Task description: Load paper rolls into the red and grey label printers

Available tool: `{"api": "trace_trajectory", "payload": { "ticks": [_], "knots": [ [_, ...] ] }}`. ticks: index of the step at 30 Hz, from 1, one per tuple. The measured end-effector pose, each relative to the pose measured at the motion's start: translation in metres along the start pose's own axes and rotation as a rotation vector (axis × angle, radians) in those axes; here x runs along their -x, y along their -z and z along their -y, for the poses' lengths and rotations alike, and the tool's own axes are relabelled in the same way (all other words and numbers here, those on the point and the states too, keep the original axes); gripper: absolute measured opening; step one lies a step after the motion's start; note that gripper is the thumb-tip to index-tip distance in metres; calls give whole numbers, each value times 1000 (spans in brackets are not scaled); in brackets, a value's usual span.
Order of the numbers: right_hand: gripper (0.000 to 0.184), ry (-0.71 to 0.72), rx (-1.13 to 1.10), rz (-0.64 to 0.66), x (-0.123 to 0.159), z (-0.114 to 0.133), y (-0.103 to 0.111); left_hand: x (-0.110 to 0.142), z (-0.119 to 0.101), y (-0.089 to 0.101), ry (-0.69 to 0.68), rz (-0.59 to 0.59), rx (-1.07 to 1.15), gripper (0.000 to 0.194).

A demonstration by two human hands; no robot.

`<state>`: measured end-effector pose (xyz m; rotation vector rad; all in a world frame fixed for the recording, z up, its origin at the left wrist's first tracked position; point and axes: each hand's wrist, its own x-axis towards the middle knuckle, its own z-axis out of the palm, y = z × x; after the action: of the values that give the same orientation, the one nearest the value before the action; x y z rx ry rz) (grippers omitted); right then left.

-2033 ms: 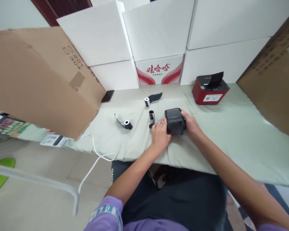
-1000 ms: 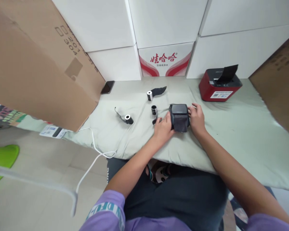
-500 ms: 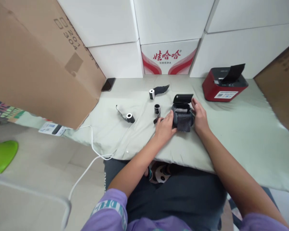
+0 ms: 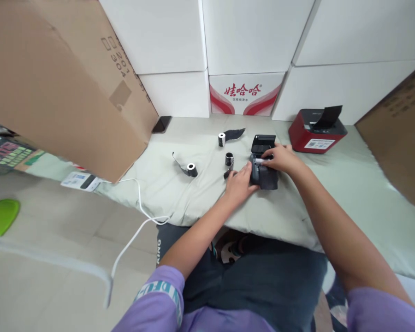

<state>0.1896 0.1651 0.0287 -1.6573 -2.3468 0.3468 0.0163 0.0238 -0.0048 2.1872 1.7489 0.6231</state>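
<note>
A small black printer [image 4: 255, 173] lies on the covered table with its lid [image 4: 263, 139] raised. A dark paper strip [image 4: 269, 179] hangs over its front, and a pale roll [image 4: 259, 161] shows in the compartment. My left hand [image 4: 239, 184] grips the printer's left side, fingers and thumb bent against it. From the right, my right hand [image 4: 284, 158] reaches over the compartment, its fingertips closed at the paper roll. Left of the printer stands a small black roll [image 4: 229, 159] with a loose tail, close to my left fingertips.
Two more paper rolls with dark tails, one nearer the back [image 4: 222, 139] and one at left [image 4: 192, 170], stand on the table. A red printer [image 4: 316, 138] is at back right. A phone [image 4: 162, 124], cardboard box [image 4: 72, 92], white cable [image 4: 138, 189] and white boxes [image 4: 173, 94] surround the area.
My right hand has moved from the printer's right side up over its compartment, fingers now at the roll. My left hand stays on the printer's left side. The camera view has shifted slightly.
</note>
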Motion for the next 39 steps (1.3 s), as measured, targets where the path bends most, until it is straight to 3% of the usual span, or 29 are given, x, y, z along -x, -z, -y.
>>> {"api": "trace_trajectory", "payload": {
  "ticks": [4, 14, 23, 26, 29, 33, 36, 39],
  "knots": [
    [25, -44, 56, 22, -3, 13, 0, 1, 1, 0, -9, -20, 15, 84],
    [15, -90, -128, -106, 17, 17, -2, 3, 1, 2, -11, -21, 45, 81],
    [24, -91, 77, 21, -7, 20, 5, 3, 1, 1, -10, -24, 47, 82],
    [27, -45, 31, -37, -6, 9, 17, 2, 0, 2, -9, -28, 60, 81],
    [30, -11, -128, -211, -2, 4, 43, 1, 0, 2, -15, -18, 52, 76],
    [34, 128, -503, -364, -11, 38, 63, -2, 2, 0, 1, -6, 56, 83],
    [39, 180, -638, -290, -30, 87, 49, -4, 3, -3, 15, 8, 59, 89],
    [56, 230, -546, -217, -49, 134, 25, -5, 4, -5, 15, 11, 46, 86]
  ]
}}
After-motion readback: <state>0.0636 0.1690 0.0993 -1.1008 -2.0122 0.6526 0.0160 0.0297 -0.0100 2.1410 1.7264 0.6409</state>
